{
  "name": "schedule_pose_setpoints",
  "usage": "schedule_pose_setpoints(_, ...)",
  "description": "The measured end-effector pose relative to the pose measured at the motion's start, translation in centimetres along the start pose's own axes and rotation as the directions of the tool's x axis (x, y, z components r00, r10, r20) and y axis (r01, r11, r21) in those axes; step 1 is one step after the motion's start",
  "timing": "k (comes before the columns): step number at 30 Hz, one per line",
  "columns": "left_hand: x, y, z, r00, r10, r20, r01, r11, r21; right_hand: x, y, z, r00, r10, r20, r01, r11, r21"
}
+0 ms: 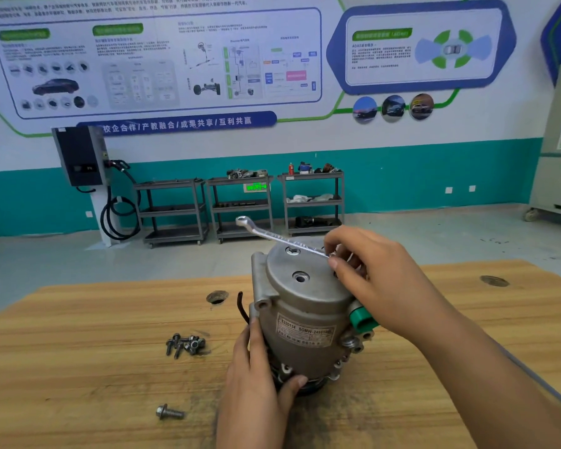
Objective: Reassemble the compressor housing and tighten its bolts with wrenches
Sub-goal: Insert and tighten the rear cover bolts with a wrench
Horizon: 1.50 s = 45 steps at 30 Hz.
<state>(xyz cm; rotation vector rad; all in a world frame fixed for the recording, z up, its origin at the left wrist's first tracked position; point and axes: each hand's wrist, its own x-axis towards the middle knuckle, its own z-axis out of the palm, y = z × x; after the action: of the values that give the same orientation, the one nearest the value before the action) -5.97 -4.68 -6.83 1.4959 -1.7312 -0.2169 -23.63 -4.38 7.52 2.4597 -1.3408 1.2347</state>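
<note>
A grey metal compressor (305,319) stands upright on the wooden table (78,367), with a label on its side and a green cap (363,320) at its right. My left hand (256,380) grips its lower left side. My right hand (373,280) holds a silver wrench (272,236) by its near end above the housing's top cover; the wrench's ring end points up and away to the left. One bolt (292,251) sits in the cover's far edge. The wrench's near end is hidden by my fingers.
A pile of several loose bolts (185,345) lies left of the compressor, and a single bolt (170,413) lies nearer the front edge. The table has two round holes (217,297). Three metal carts (240,205) stand by the far wall.
</note>
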Motion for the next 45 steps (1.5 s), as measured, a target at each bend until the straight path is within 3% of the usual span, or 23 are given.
schedule_pose_setpoints(10, -0.1, 0.2, -0.1, 1.0, 0.008, -0.007, -0.008, 1.0, 0.005, 0.4, 0.2, -0.3, 0.983, 0.178, -0.052, -0.178, 0.984, 0.005)
schedule_pose_setpoints(20, -0.2, 0.3, -0.1, 1.0, -0.003, -0.002, 0.003, 1.0, 0.025, 0.1, 1.2, -3.5, 0.964, 0.263, 0.034, -0.245, 0.933, -0.263)
schedule_pose_setpoints(27, 0.1, 0.7, 0.0, 1.0, -0.013, 0.004, 0.013, 1.0, 0.027, -0.9, 0.3, -4.9, 0.944, 0.243, 0.224, -0.207, 0.963, -0.173)
schedule_pose_setpoints(33, 0.0, 0.1, -0.1, 1.0, -0.012, -0.002, 0.012, 1.0, 0.01, -1.1, -0.5, -5.8, 0.935, 0.185, 0.302, -0.164, 0.982, -0.096)
schedule_pose_setpoints(37, 0.0, 0.0, -0.3, 1.0, -0.021, 0.005, 0.021, 1.0, -0.022, -0.7, 0.0, -4.9, 0.954, 0.093, 0.285, -0.13, 0.985, 0.112)
schedule_pose_setpoints(41, -0.1, 0.0, -0.4, 1.0, -0.023, 0.004, 0.023, 0.999, -0.037, -0.3, 0.9, -3.8, 0.974, -0.012, 0.226, -0.033, 0.98, 0.196)
schedule_pose_setpoints(45, -0.1, -0.1, -0.4, 1.0, -0.016, 0.005, 0.016, 0.999, -0.043, -0.2, 1.8, -2.7, 0.973, -0.025, 0.228, -0.042, 0.957, 0.286)
